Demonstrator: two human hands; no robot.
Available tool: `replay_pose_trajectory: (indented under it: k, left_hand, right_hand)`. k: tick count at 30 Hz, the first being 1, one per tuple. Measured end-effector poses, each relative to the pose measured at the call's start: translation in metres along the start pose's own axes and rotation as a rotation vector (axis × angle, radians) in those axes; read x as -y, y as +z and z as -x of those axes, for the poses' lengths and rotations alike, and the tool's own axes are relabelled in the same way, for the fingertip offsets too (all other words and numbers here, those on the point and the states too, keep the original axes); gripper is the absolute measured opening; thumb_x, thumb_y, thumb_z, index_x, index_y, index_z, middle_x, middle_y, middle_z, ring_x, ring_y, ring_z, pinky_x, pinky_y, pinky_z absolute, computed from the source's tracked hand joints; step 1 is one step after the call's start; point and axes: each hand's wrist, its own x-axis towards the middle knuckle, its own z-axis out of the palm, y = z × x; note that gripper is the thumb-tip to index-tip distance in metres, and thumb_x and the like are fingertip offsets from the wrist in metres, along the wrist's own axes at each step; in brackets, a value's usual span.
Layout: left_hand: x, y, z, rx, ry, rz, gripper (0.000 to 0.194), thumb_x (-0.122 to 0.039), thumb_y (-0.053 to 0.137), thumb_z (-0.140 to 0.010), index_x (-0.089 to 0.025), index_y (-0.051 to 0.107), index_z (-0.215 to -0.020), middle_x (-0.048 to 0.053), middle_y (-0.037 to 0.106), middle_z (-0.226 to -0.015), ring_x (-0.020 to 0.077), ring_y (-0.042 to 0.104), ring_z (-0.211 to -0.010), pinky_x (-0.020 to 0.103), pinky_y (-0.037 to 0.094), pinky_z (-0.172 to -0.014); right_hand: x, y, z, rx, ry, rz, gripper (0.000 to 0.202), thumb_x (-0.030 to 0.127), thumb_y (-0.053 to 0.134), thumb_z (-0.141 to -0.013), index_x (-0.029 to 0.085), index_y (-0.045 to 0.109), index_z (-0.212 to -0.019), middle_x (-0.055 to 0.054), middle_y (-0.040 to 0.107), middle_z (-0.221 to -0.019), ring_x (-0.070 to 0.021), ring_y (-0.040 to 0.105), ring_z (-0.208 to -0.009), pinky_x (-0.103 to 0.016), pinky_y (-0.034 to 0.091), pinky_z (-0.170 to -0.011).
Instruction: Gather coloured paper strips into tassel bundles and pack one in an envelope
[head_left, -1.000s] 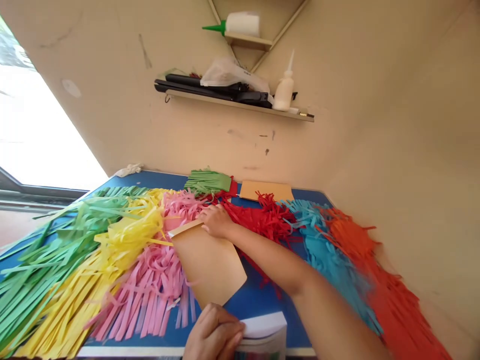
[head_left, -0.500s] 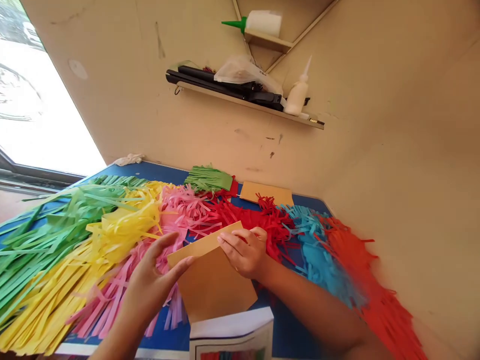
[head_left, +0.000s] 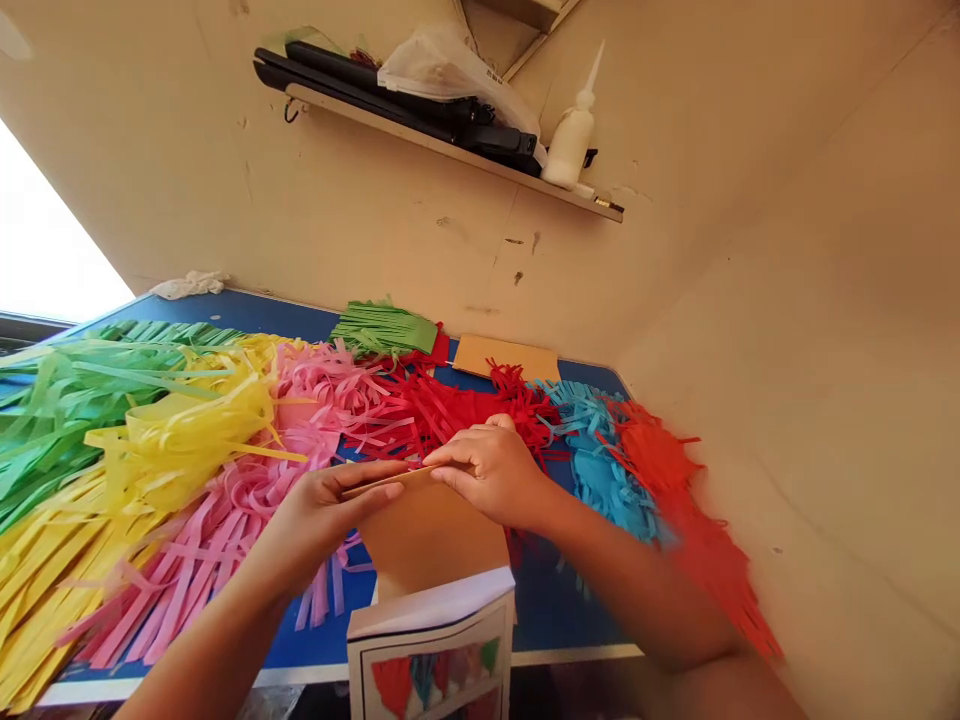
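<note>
A tan piece of card or stiff paper (head_left: 439, 540) hangs between my hands over the front middle of the table. My left hand (head_left: 337, 500) pinches its upper left edge, thumb in front and fingers behind. Along the same edge, my right hand (head_left: 487, 465) grips with thumb and fingertips. The top edge looks folded over. Just below the card is a white sheet (head_left: 431, 620) printed with a picture of coloured tassels; what supports it is hidden. Behind the hands lie red fringed paper (head_left: 457, 400) and pink fringed paper (head_left: 307, 400).
Yellow (head_left: 180, 430) and green fringed paper (head_left: 75, 400) spread left on the blue table (head_left: 289, 320); blue (head_left: 600, 460) and orange-red fringes (head_left: 667, 480) lie right. At the back are a green fringed bundle (head_left: 386, 328) and tan paper (head_left: 502, 357). A wall shelf (head_left: 450, 150) holds a glue bottle (head_left: 570, 145).
My fingers have closed on the card's top edge, the left hand from an open hold to a pinch. The tan flap has folded flatter. The view has shifted, showing more of the printed sheet.
</note>
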Motion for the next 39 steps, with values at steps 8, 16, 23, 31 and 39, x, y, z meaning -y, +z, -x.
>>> replay_pose_trajectory:
  k: [8, 16, 23, 31, 39]
  left_hand:
    - [-0.005, 0.010, -0.003, 0.114, -0.157, 0.203, 0.043, -0.052, 0.087, -0.053, -0.018, 0.079, -0.078, 0.007, 0.077, -0.076, 0.0179, 0.069, -0.068, 0.022, 0.053, -0.060]
    - [0.007, 0.008, -0.008, 0.157, -0.221, 0.330, 0.042, -0.047, 0.087, -0.058, -0.016, 0.077, -0.083, 0.006, 0.075, -0.072, 0.0126, 0.065, -0.060, 0.018, 0.048, -0.054]
    - [0.003, 0.011, -0.005, 0.129, -0.148, 0.155, 0.047, -0.056, 0.081, -0.059, -0.018, 0.078, -0.085, 0.007, 0.076, -0.074, 0.0166, 0.066, -0.062, 0.023, 0.049, -0.054]
    - [-0.008, 0.004, -0.005, 0.035, 0.489, -0.721, 0.032, -0.057, 0.059, -0.081, -0.033, 0.078, -0.090, -0.001, 0.079, -0.089, 0.0207, 0.071, -0.082, 0.031, 0.051, -0.080]
    - [-0.010, 0.007, -0.004, 0.141, 0.585, -0.858, 0.034, -0.046, 0.047, -0.092, -0.029, 0.076, -0.093, 0.000, 0.079, -0.089, 0.0189, 0.070, -0.081, 0.030, 0.048, -0.078]
  right_hand:
    - [-0.008, 0.009, 0.008, -0.184, -0.194, 0.100, 0.011, 0.032, 0.067, -0.092, 0.027, 0.074, -0.099, 0.002, 0.078, -0.093, -0.0131, 0.065, -0.082, -0.037, 0.026, -0.083]
    - [-0.014, 0.010, 0.018, -0.353, -0.429, 0.360, 0.012, 0.023, 0.063, -0.093, 0.031, 0.070, -0.100, 0.008, 0.075, -0.106, -0.0143, 0.064, -0.091, -0.041, 0.025, -0.089]
    - [-0.007, 0.006, 0.016, -0.231, -0.184, 0.212, 0.013, 0.033, 0.065, -0.091, 0.024, 0.070, -0.099, -0.001, 0.077, -0.097, -0.0172, 0.065, -0.085, -0.039, 0.027, -0.085]
    - [-0.005, -0.008, 0.010, 0.020, 0.043, -0.054, 0.008, 0.024, 0.076, -0.084, 0.022, 0.072, -0.077, 0.004, 0.075, -0.076, -0.0115, 0.063, -0.071, -0.033, 0.026, -0.081]
    - [-0.006, -0.006, 0.014, -0.026, -0.117, 0.140, 0.008, 0.032, 0.070, -0.089, 0.026, 0.075, -0.089, 0.003, 0.077, -0.083, -0.0142, 0.061, -0.078, -0.036, 0.024, -0.081]
